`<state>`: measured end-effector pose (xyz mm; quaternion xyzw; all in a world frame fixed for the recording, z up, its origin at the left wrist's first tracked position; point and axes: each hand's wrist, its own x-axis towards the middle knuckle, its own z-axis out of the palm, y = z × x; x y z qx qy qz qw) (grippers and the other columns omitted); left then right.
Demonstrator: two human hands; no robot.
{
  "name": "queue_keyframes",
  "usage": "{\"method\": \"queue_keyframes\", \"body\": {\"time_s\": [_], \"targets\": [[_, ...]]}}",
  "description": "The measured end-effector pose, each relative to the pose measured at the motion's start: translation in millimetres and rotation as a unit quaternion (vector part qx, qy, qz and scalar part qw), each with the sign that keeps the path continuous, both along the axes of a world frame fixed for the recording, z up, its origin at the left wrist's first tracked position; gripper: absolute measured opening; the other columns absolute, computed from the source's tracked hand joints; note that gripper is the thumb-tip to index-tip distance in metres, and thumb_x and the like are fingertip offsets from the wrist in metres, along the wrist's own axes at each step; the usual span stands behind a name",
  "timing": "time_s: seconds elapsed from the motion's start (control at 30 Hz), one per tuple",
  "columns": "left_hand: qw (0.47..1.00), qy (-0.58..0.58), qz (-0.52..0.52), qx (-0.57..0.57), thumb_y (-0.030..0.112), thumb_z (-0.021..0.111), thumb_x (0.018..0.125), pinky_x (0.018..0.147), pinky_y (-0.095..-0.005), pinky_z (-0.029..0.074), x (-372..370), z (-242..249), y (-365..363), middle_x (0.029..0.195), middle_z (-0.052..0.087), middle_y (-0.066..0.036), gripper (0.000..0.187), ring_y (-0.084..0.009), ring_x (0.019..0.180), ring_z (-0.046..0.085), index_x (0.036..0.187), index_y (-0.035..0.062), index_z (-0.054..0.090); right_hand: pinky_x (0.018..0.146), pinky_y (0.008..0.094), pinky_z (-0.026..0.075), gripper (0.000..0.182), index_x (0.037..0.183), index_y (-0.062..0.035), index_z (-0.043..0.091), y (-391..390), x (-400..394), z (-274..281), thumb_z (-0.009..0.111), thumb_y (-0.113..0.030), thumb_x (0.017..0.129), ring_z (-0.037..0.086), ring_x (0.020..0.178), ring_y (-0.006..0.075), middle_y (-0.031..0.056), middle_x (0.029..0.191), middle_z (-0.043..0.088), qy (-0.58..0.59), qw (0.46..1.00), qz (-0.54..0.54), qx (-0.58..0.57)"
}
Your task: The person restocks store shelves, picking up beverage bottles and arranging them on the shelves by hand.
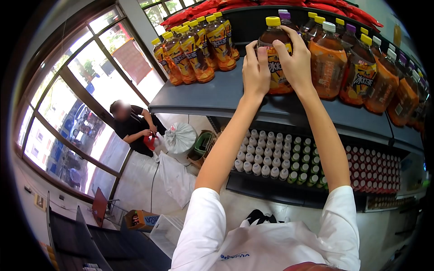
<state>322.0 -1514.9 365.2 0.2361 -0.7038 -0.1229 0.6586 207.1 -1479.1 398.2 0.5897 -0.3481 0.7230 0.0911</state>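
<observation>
Both of my hands are around an iced tea bottle [276,67] with a yellow cap, upright on the dark grey shelf [203,97]. My left hand [256,74] grips its left side, and my right hand [296,58] wraps its right side, thumbs towards me. Just right of it stand mixed bottles, among them a white-capped bottle [327,63] and a yellow-capped bottle [360,72]. To the left, a group of yellow-capped iced tea bottles [195,52] stands in rows. My fingertips behind the bottle are partly hidden.
Below, a lower shelf holds rows of small white bottles [262,156] and red-topped bottles [370,169]. Red packets [217,7] lie above. A person [135,126] is by the glass doors, near a tied white bag [180,135]. A white crate [166,232] and a cardboard box [141,220] are behind me.
</observation>
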Motion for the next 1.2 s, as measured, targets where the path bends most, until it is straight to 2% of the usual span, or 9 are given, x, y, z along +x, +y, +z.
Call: {"method": "queue_keyframes", "body": {"time_s": [0.07,0.17,0.3,0.37,0.47,0.7,0.83,0.9,1.2], "targets": [[0.999,0.006,-0.034,0.018,0.051,0.037,0.109,0.093,-0.0504,0.048,0.8,0.2,1.6,0.115,0.066,-0.027,0.055,-0.0454,0.107,0.062,0.131,0.0021,0.051,0.094,0.0422,0.052,0.042,0.127,-0.0021,0.064,2.1,-1.5,-0.4,0.067,-0.025,0.091,0.068,0.104,0.0362,0.0201,0.113,0.068,-0.001,1.0,0.005,0.003],[1.0,-0.008,0.001,0.012,0.048,0.04,0.109,0.09,-0.0523,0.048,0.2,0.9,-2.6,0.114,0.065,-0.028,0.053,-0.0476,0.104,0.061,0.13,0.0012,0.05,0.097,0.0423,0.051,0.044,0.127,-0.002,0.064,-2.2,-4.1,0.2,0.067,-0.024,0.09,0.067,0.111,0.038,0.0218,0.119,0.069,0.021,0.999,-0.043,-0.002],[0.998,0.02,0.036,-0.053,0.043,0.041,0.11,0.086,-0.0516,0.049,-1.4,-2.1,-6.8,0.101,0.064,-0.032,0.046,-0.0513,0.095,0.062,0.128,0.0011,0.049,0.094,0.0383,0.053,0.041,0.132,-0.0063,0.064,-1.8,-5.5,0.9,0.062,-0.023,0.094,0.069,0.105,0.0295,0.0193,0.118,0.07,0.005,0.998,-0.007,0.061],[0.999,0.028,0.021,-0.021,0.046,0.04,0.109,0.089,-0.0517,0.048,-0.1,0.3,2.5,0.105,0.065,-0.03,0.049,-0.0493,0.1,0.061,0.128,0.0019,0.049,0.096,0.0349,0.051,0.043,0.135,-0.0073,0.064,-6.2,-8.7,-1.6,0.061,-0.024,0.096,0.069,0.107,0.0244,0.0165,0.119,0.072,-0.013,0.998,0.008,0.067],[1.0,0.014,-0.003,0.01,0.049,0.04,0.108,0.093,-0.0498,0.048,0.6,-0.4,4.7,0.11,0.065,-0.027,0.052,-0.0467,0.107,0.06,0.13,0.003,0.048,0.097,0.0335,0.05,0.043,0.136,-0.007,0.063,-6.6,-10.4,-3.7,0.059,-0.024,0.097,0.068,0.107,0.0226,0.0143,0.12,0.072,-0.017,0.996,0.025,0.088],[1.0,0.019,-0.002,0.004,0.047,0.042,0.108,0.091,-0.0521,0.048,-0.3,-1.0,3.5,0.115,0.064,-0.024,0.05,-0.0462,0.105,0.058,0.128,0.0014,0.047,0.1,0.0325,0.048,0.042,0.137,-0.0068,0.063,-10.6,-11.8,-3.4,0.058,-0.022,0.098,0.066,0.111,0.021,0.0138,0.124,0.07,-0.029,0.994,0.03,0.1],[1.0,0.017,-0.012,0.008,0.047,0.042,0.108,0.091,-0.0521,0.047,-1.1,-1.5,1.4,0.114,0.064,-0.024,0.049,-0.0463,0.104,0.058,0.127,0.0019,0.048,0.102,0.0333,0.048,0.042,0.136,-0.0067,0.063,-10.8,-10.6,-4.4,0.059,-0.024,0.098,0.066,0.114,0.022,0.0142,0.126,0.07,-0.019,0.997,0.004,0.071],[1.0,0.013,-0.008,0.002,0.049,0.039,0.108,0.093,-0.0506,0.047,0.7,0.1,5.1,0.112,0.064,-0.029,0.052,-0.0476,0.107,0.059,0.129,0.0019,0.048,0.103,0.0337,0.048,0.043,0.136,-0.0066,0.063,-8.9,-10.5,-4.1,0.059,-0.024,0.098,0.066,0.115,0.0223,0.0144,0.126,0.07,-0.018,0.997,0.001,0.076],[1.0,0.015,0.001,-0.021,0.05,0.038,0.109,0.088,-0.0506,0.048,-0.4,-1.4,0.9,0.103,0.066,-0.028,0.054,-0.0465,0.1,0.062,0.127,-0.0003,0.048,0.102,0.0337,0.047,0.043,0.136,-0.0086,0.064,-5.1,-11.1,-3.8,0.057,-0.027,0.097,0.067,0.111,0.0222,0.0121,0.122,0.071,-0.021,0.996,0.023,0.082]]}}
